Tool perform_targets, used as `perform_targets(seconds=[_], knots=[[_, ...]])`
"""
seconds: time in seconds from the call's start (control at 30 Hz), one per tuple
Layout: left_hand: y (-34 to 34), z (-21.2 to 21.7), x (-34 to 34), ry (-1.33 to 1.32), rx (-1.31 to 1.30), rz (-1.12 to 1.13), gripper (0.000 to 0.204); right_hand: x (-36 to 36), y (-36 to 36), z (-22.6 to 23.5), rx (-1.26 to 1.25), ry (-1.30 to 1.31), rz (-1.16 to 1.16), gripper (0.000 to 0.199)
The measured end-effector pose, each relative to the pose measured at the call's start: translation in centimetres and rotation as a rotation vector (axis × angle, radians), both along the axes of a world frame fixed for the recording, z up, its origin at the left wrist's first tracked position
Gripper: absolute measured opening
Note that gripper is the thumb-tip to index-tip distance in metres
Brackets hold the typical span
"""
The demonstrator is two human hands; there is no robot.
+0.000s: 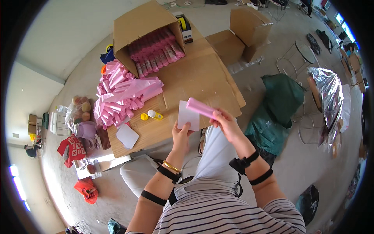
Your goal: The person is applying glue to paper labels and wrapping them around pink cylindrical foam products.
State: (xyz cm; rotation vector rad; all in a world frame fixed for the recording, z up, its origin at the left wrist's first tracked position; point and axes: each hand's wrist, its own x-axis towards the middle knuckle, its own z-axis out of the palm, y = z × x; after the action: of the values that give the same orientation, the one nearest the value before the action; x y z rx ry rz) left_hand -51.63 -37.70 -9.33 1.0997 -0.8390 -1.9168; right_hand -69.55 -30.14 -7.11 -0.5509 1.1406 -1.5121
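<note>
Between the fingers of my left hand (181, 135) is a white paper sheet (188, 115), held upright over the table's near edge. My right hand (226, 124) grips one end of a pink plastic roll (201, 108); its other end reaches across the sheet's upper corner. On the table left of my hands lie a glue stick (156, 115) and its yellow cap (144, 116). A stack of white paper sheets (127, 136) rests at the near left corner. Farther left, a big heap of pink rolls (117, 93) is partly covered by loose pink film.
A cardboard box (146, 19) lies on its side at the back of the table (194, 82), holding rows of pink rolls with labels. Beside it stands a tape dispenser box (185, 29). Green sacks (272, 109), a stool (304, 51) and an open carton (249, 29) stand on the right.
</note>
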Motion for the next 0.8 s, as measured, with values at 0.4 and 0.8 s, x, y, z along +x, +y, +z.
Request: perform_targets(seconds=[0.4,0.8], knots=[[5.5,11.9,5.1,0.392,-0.119,-0.262,0.047,6.6,3.0,8.6,-0.059,0.074,0.064,0.024],[8.1,14.0,10.2,0.259,-0.355,-0.11,0.026,11.7,5.4,14.2,-0.059,0.077,0.164,0.023]])
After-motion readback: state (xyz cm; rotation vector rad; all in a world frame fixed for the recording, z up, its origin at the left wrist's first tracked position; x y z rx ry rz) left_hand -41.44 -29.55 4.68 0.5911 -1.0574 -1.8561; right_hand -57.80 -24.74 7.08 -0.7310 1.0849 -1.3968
